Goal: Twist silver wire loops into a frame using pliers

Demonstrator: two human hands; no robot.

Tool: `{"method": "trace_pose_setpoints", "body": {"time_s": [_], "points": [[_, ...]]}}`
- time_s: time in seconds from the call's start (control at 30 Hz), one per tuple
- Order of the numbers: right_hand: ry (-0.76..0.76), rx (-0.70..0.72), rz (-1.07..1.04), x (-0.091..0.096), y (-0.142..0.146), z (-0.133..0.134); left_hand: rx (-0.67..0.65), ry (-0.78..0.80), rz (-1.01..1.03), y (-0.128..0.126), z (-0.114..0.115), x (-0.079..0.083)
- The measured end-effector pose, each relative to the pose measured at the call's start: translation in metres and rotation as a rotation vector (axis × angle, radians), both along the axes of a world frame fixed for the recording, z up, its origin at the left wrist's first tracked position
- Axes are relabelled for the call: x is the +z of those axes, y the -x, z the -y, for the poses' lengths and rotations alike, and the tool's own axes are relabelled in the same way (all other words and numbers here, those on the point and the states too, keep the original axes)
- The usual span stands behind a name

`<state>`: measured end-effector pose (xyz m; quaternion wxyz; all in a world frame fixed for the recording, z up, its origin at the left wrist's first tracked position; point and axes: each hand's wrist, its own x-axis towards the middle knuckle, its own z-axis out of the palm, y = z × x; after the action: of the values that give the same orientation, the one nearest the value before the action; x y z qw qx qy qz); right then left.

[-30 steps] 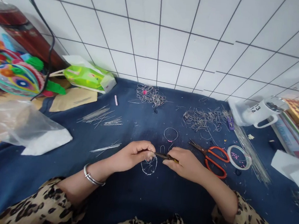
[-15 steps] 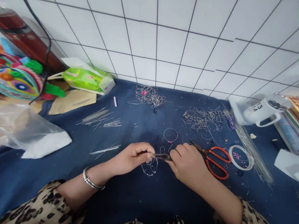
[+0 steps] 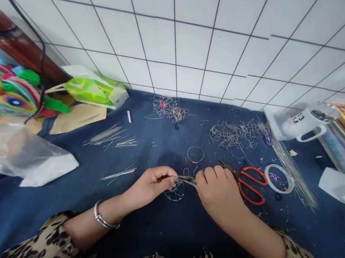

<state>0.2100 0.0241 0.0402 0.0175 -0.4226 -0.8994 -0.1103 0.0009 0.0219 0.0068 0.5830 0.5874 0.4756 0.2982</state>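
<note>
My left hand [image 3: 151, 182] pinches the top of a small round wire mesh piece [image 3: 175, 191] that hangs below its fingertips. My right hand [image 3: 217, 189] is closed around small pliers [image 3: 186, 179], whose dark jaws point left and touch the wire piece at the left fingertips. Both hands rest low over the blue cloth [image 3: 138, 224]. A silver bangle [image 3: 103, 218] sits on my left wrist. Just beyond the hands lies a small wire ring with pink beads [image 3: 195, 154].
Orange-handled scissors [image 3: 248, 182] lie right of my right hand, beside a tape roll [image 3: 279, 178]. Bundles of straight wires [image 3: 110, 137], tangled wire heaps [image 3: 170, 108], a white mug [image 3: 307, 118], a clear plastic bag [image 3: 19, 152] and a green packet [image 3: 92, 89] surround the area.
My right hand has turned over the pliers, knuckles up, and moved slightly left and away. The camera view has tilted a little. The left hand keeps its pinch on the wire piece.
</note>
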Motion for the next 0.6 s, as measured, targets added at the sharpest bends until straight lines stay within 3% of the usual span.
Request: {"method": "trace_pose_setpoints", "body": {"time_s": [0.6], "points": [[0.014,-0.059,0.03,0.0051,0.0051,0.0079,0.132,0.048,-0.018,-0.0092,0.0053,-0.0031]]}}
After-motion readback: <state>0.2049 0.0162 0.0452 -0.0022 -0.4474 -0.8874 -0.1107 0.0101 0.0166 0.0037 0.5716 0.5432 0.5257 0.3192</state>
